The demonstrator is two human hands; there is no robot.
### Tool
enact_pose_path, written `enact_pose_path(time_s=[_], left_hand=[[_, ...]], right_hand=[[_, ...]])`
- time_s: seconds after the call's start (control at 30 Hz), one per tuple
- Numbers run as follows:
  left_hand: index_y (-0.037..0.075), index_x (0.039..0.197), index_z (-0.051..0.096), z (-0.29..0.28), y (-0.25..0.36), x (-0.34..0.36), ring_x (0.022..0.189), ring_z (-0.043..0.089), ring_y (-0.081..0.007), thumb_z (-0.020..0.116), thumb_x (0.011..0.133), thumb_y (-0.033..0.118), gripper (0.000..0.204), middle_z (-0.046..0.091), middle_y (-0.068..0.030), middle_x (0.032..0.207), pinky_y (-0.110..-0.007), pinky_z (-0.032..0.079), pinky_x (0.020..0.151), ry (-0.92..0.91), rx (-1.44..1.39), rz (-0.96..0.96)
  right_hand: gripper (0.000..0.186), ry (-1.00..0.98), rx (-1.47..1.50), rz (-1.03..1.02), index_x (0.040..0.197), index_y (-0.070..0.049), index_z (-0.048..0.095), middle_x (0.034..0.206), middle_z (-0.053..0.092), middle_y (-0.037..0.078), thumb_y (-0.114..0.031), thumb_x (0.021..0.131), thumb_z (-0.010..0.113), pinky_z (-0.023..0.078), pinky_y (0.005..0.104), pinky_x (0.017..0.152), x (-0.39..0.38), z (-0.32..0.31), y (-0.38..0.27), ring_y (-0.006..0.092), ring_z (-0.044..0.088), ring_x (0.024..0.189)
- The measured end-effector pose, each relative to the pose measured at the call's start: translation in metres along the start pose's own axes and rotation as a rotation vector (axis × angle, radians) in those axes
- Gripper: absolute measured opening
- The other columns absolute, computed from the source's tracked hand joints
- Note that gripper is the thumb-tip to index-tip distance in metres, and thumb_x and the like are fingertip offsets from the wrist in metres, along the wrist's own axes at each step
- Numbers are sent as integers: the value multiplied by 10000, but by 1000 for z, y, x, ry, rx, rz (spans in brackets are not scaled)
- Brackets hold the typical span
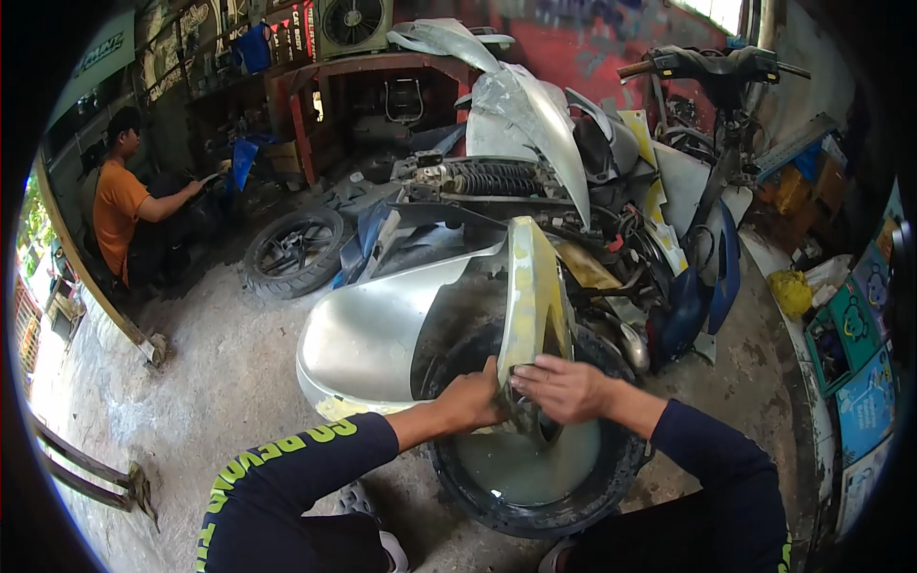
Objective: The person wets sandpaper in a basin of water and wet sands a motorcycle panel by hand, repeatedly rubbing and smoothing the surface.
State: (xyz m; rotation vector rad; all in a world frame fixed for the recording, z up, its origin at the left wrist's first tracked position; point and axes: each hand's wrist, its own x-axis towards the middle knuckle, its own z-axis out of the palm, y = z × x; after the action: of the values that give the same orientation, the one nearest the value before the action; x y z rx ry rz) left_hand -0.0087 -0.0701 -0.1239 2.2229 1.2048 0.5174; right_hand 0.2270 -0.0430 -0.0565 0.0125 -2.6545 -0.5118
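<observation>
Over the round black tub (616, 477) of cloudy water (521, 468), we find a long yellow-and-grey patched panel (525, 306). The left hand's (473, 396) fingers grasp its edge; the right hand's (568, 390) lie against it, grip undeterminable. Surfacing appears partway: uneven patches remain.

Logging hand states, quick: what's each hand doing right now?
Left hand: closed, holding the yellow-grey panel by its edge.
Right hand: laid against the same panel; cannot tell whether anything is held beneath.

A head-worn fisheye looks forward and down
</observation>
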Motion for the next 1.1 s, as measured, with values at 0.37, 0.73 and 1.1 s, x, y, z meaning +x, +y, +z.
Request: enact_pose_path(time_s=[0.37,0.73,1.1], left_hand=[[-176,1314,290,0,-13,10,900,671,-501,819,778,373,932,660,-338,922,-519,552,814,-42,60,49],[-121,1370,241,-11,1,0,994,652,-528,842,774,341,964,659,-362,1022,-532,537,882,-99,92,-28],[-132,1258,331,-7,-10,5,936,672,-507,822,789,356,836,670,-342,928,-535,548,820,-84,92,44]], right_hand=[[304,57,-145,29,1042,33,743,1169,730,151,-73,768,664,467,498,1099,9,-12,34,271,668,1214],[282,179,-134,163,986,65,719,1216,692,201,-32,731,648,510,516,1049,32,-30,50,409,643,1209],[361,134,-149,109,1104,49,712,1207,709,172,-69,768,650,521,482,1043,12,-13,31,317,669,1184]])
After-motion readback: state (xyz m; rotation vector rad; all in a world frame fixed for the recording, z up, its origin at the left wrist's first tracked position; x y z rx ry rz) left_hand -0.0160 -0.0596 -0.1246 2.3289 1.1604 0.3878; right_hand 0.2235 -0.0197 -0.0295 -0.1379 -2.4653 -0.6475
